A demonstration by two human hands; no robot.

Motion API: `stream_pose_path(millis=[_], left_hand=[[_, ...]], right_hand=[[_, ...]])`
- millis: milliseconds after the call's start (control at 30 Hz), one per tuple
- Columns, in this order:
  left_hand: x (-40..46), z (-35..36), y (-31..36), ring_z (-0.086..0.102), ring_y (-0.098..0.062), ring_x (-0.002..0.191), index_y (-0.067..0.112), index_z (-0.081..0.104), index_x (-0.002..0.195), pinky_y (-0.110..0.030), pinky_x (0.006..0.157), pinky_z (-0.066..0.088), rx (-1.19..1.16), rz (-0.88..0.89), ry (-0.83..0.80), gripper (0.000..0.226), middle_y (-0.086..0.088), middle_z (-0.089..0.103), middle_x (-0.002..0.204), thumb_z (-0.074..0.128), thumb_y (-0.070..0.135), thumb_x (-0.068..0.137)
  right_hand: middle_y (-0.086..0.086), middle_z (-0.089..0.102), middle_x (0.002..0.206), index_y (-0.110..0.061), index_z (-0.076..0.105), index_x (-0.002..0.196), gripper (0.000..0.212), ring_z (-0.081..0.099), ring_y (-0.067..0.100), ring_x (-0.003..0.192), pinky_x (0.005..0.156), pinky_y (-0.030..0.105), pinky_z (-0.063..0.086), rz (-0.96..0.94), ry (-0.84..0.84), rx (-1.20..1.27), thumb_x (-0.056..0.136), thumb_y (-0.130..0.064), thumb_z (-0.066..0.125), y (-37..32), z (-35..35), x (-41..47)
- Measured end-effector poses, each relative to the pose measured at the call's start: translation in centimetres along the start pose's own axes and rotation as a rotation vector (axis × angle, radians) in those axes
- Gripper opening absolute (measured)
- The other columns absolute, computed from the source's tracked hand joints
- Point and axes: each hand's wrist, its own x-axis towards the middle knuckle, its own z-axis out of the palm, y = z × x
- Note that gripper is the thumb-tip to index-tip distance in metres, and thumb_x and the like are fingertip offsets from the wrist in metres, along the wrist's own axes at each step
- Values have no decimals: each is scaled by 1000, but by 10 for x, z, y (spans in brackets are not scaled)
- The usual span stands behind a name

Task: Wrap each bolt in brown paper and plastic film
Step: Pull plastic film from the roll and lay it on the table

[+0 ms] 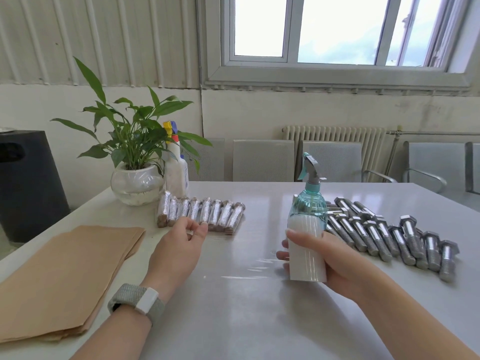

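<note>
On the tabletop [259, 307] we see a leafy plant [132, 136] in a round glass bowl [136, 187], a white spray bottle [176, 170] just beside it, and a teal spray bottle [310, 201] nearer the middle. Behind we see grey chairs [263, 159], a radiator [335, 133], a window [337, 29] and a black bin [26, 183].

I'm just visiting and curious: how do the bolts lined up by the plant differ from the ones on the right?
The wrapped bolts by the plant show brown paper under shiny film; the bare bolts on the right are uncovered grey metal with hex heads and threads visible. The wrapped bolts lie in one tidy row, side by side; the bare bolts are more numerous and partly overlap. Both groups lie flat on the white table.
</note>
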Motion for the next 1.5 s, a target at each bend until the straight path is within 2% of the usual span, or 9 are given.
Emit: stream_pose_path(millis=[233, 400, 600, 800, 967, 1067, 1200, 1333, 1500], left_hand=[[9, -8, -9, 47, -6, 58, 26, 53, 83, -28, 56, 35, -126, -6, 6, 24, 12, 54, 67, 57, 48, 93], [13, -17, -16, 53, -17, 64, 28, 49, 81, -31, 61, 38, -1, -12, 11, 26, 8, 58, 67, 53, 49, 94], [16, -17, -18, 45, -13, 55, 23, 50, 81, -30, 54, 33, -36, -20, -37, 25, 4, 54, 62, 55, 42, 96], [24, -27, -22, 49, -21, 49, 19, 54, 83, -29, 52, 34, -156, -88, -8, 23, 6, 52, 53, 60, 39, 94], [27, -39, -22, 33, -9, 31, 16, 54, 82, -14, 36, 25, -330, -201, -37, 23, 9, 44, 42, 63, 35, 94], [21, -48, -25, 30, -7, 32, 17, 53, 81, -14, 35, 23, -236, -162, -57, 26, 7, 45, 40, 63, 38, 93], [-1, -56, -32, 51, -15, 51, 22, 53, 82, -26, 49, 37, 72, -102, -100, 25, 3, 58, 59, 58, 43, 94], [-21, -57, -38, 57, -21, 84, 27, 42, 83, -32, 72, 46, 470, -18, -92, 25, 9, 56, 81, 44, 47, 98], [-39, -52, -33, 65, -18, 96, 29, 35, 92, -33, 66, 40, 781, 116, -58, 22, 4, 67, 93, 31, 50, 100]], right_hand=[[19, 65, 100, -3, 59, 123, 55, 67, 32, 85, 78, 43, 57, 124, -6, 30, 75, -28, 70, -10, -18, -1], [12, 72, 86, -9, 77, 98, 43, 71, 25, 76, 63, 34, 58, 79, -31, 16, 64, -35, 82, -12, -25, -1], [18, 73, 90, -3, 60, 114, 63, 71, 36, 84, 68, 41, 60, 45, 30, -55, 66, -30, 90, -12, -25, 0], [16, 69, 90, -5, 60, 124, 56, 69, 30, 77, 65, 38, 58, 172, 13, 30, 80, -40, 62, -24, -37, -11], [18, 71, 97, -9, 61, 121, 59, 71, 34, 87, 70, 42, 59, 147, 108, -16, 72, -34, 81, -28, -43, -22], [19, 73, 98, -7, 58, 121, 70, 72, 37, 87, 66, 41, 59, 159, 140, -142, 64, -32, 91, -30, -45, -32], [15, 66, 112, -10, 54, 123, 87, 68, 32, 89, 55, 41, 59, 220, 312, -425, 61, -67, 75, -32, -41, -43], [5, 56, 112, -18, 48, 136, 61, 60, 26, 97, 69, 41, 56, 298, 467, -679, 93, -61, 48, -32, -41, -42], [3, 60, 104, -13, 45, 127, 63, 58, 19, 90, 66, 30, 41, 256, 438, -1308, 93, -65, 41, -30, -52, -44]])
